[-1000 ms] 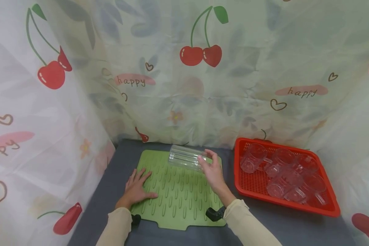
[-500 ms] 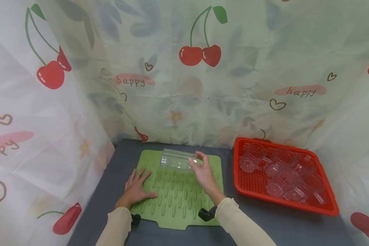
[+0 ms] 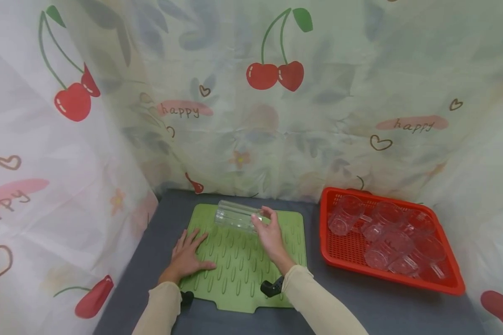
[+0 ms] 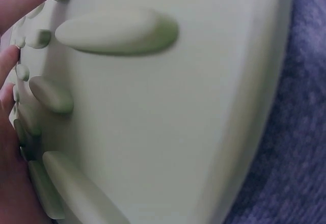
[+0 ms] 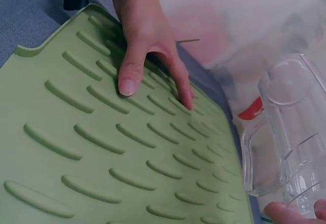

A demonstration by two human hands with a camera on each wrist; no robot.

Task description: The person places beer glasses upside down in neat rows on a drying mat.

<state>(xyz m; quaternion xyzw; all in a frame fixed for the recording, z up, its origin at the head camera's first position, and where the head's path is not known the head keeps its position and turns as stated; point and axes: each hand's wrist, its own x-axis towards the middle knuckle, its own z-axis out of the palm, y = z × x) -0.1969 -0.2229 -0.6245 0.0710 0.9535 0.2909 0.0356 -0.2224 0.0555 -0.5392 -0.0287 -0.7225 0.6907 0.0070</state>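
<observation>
My right hand [image 3: 271, 238] grips a clear mug [image 3: 236, 217] near one end, holding it tipped on its side above the far part of a green ridged drying mat [image 3: 243, 270]. In the right wrist view the mug [image 5: 298, 132] shows its handle, with my right fingertips at the bottom edge. On the mat's left side my left hand [image 3: 187, 259] rests with fingers spread and thumb out. The left wrist view has the mat [image 4: 153, 107] up close, with parts of my left fingers along the left edge.
A red slotted basket [image 3: 343, 251] stands to the right of the mat, with several clear mugs [image 3: 387, 249] inside. The dark grey tabletop [image 3: 360, 307] surrounds both. A printed curtain [image 3: 276, 153] encloses the back and sides.
My right hand has carried the mug leftward over the mat, from its far right toward its far left. My left hand stays in the same place.
</observation>
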